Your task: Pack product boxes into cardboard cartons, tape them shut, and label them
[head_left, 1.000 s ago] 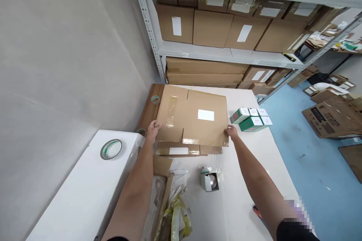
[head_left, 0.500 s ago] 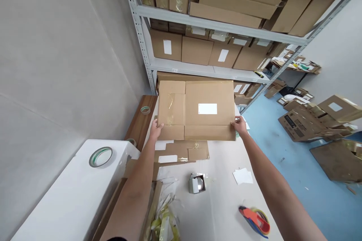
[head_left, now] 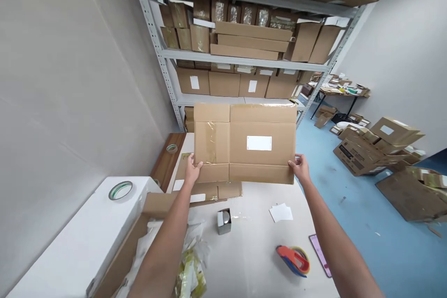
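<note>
I hold a flattened cardboard box [head_left: 244,144] up in the air over the white table [head_left: 251,260], its face with a white label toward me. My left hand [head_left: 193,170] grips its lower left corner. My right hand [head_left: 299,168] grips its lower right corner. Beneath it more flattened cardboard [head_left: 209,191] lies on the table.
A small open box [head_left: 224,221], white papers [head_left: 281,213], a red tape dispenser [head_left: 294,260] and a phone [head_left: 320,255] lie on the table. A tape roll [head_left: 120,190] rests on a white surface at left. Shelves with cartons [head_left: 240,56] stand behind; loose boxes [head_left: 380,144] litter the blue floor.
Both hands have lifted the flattened box off the table stack and raised it upright. My view has tilted upward, showing more shelves.
</note>
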Demonstrator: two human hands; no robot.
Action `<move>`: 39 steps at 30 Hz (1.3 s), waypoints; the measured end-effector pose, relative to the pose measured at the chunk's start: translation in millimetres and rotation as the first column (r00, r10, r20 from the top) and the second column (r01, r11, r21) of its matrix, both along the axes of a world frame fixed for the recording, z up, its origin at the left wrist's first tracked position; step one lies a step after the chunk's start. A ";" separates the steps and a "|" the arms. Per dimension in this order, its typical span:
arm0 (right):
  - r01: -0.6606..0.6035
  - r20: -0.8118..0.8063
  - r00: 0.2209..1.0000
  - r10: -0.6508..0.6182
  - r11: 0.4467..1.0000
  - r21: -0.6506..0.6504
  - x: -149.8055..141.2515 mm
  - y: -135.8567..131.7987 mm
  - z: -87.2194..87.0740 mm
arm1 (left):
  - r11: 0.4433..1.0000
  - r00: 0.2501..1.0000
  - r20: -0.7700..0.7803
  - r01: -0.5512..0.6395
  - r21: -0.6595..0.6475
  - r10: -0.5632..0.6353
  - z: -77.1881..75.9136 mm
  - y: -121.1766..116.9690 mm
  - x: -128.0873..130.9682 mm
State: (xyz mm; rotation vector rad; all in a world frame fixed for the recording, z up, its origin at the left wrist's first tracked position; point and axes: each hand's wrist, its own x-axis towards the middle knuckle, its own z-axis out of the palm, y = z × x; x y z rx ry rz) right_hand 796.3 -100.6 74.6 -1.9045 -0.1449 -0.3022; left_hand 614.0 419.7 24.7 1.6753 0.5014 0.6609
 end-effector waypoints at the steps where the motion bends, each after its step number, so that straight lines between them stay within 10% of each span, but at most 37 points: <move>1: -0.008 0.013 1.000 0.008 1.000 0.017 -9.6 -13.5 -1.4 | 1.000 1.000 0.004 -0.011 0.000 0.011 7.0 -12.5 -9.6; 9: 0.002 0.004 1.000 -0.002 0.996 0.092 -94.9 -144.7 -10.6 | 0.994 0.994 0.040 -0.099 0.039 0.097 51.3 -149.4 -82.9; 20: -0.009 -0.123 0.992 0.021 0.995 0.097 -198.5 -271.0 -66.3 | 0.988 0.994 0.017 -0.112 0.109 0.111 17.5 -284.3 -196.7; 29: 0.006 -0.244 0.970 0.002 0.999 0.035 -238.9 -250.0 -123.5 | 0.955 0.964 -0.017 -0.264 -0.138 0.264 -14.5 -317.0 -269.2; 39: -0.358 -0.328 0.877 0.350 0.933 0.037 -224.1 -161.9 -140.0 | 0.882 0.936 -0.074 -0.349 -0.318 0.343 -58.3 -315.6 -390.0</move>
